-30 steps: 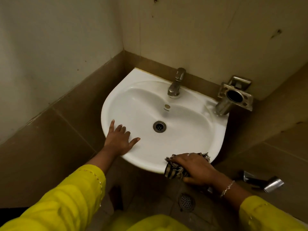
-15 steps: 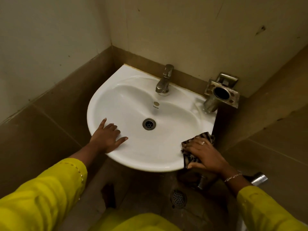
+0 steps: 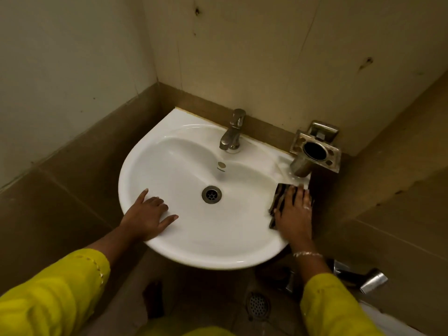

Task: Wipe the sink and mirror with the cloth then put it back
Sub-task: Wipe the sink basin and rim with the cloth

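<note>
Lettering under the overflow cap was too small to read — striped cloth lay on the right rim of the sink, long axis front-to-back toward the metal holder, pressed under the flat right hand; left hand rested splayed on the near-left rim.

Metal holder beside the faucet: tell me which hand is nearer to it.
Right. The right hand presses the cloth on the sink rim just in front of the holder; the left hand rests on the rim across the basin.
</note>
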`<state>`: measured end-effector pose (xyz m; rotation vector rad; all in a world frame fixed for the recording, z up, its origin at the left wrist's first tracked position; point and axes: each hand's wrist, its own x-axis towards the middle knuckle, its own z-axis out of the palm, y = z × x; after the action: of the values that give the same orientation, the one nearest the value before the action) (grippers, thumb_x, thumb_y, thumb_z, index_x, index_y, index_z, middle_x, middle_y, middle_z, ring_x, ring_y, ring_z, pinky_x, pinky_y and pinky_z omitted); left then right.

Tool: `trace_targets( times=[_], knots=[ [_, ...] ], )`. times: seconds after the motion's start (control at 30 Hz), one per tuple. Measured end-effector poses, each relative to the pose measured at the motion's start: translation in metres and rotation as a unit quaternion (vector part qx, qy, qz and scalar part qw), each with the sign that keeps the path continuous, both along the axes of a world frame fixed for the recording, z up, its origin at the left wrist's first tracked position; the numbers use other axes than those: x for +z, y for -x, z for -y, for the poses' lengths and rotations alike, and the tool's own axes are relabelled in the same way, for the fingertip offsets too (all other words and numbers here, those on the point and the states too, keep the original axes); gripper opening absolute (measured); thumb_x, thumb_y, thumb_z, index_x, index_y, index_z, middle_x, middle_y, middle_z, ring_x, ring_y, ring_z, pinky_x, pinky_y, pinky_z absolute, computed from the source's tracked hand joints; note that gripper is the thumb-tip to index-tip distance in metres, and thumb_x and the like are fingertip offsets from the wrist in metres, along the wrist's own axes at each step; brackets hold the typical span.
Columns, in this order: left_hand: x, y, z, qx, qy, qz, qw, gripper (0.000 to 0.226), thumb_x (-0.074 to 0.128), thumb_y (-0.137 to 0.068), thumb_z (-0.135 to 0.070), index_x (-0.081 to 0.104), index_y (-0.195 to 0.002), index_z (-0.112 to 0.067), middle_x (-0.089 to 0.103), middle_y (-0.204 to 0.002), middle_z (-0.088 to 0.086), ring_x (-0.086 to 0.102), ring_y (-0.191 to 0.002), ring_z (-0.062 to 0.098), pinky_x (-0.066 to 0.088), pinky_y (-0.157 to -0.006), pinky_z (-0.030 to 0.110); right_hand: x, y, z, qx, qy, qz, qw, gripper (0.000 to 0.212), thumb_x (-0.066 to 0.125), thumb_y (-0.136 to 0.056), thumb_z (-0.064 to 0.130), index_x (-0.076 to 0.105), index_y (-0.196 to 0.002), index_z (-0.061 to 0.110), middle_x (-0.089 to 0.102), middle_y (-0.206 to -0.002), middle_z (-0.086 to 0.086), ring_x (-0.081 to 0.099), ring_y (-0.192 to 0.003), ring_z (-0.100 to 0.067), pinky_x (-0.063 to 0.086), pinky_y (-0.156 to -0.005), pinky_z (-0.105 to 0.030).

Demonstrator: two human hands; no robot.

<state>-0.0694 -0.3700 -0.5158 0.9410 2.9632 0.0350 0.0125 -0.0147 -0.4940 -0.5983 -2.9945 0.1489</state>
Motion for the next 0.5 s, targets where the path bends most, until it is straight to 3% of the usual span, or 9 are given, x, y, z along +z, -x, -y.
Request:
trace_targets(
  times=[0.1,0.33,0.5],
  knots=[
    [-0.002,0.001,0.000,0.006,-0.012,0.003,1.000,0.106,-0.011,-0.074,-0.076,0.069,-0.101,-0.012,0.069,-0.108,0.007,0.057,-0.114,0.019,0.003,-0.110,0.039,0.002,0.017,-0.012,-0.011,0.013,0.004,1.000,0.077,0.069,-0.076,0.022,0.032,-0.138,-0.004,0.033,-0.141,-0.033,0.028,-0.131,-0.048,0.023,-0.111,-0.055],
    [-0.006,0.003,0.004,-0.011,-0.008,-0.025,1.000,0.089,0.000,-0.084,-0.069,0.070,-0.091,-0.015,0.071,-0.098,0.005,0.063,-0.103,0.020,0.009,-0.106,0.038,-0.012,0.007,0.003,-0.016,-0.021,-0.008,1.000,0.082,0.076,-0.068,0.021,0.037,-0.135,-0.006,0.035,-0.137,-0.039,0.032,-0.127,-0.055,0.029,-0.102,-0.060],
    [-0.009,0.003,0.002,-0.011,-0.021,-0.024,0.999,0.087,0.003,-0.086,-0.068,0.071,-0.090,-0.013,0.072,-0.096,0.006,0.065,-0.100,0.020,0.020,-0.107,0.041,-0.001,0.036,-0.007,-0.037,-0.010,0.020,0.999,0.069,0.063,-0.082,0.025,0.033,-0.139,0.000,0.036,-0.137,-0.036,0.029,-0.128,-0.053,0.020,-0.106,-0.061]
  ],
)
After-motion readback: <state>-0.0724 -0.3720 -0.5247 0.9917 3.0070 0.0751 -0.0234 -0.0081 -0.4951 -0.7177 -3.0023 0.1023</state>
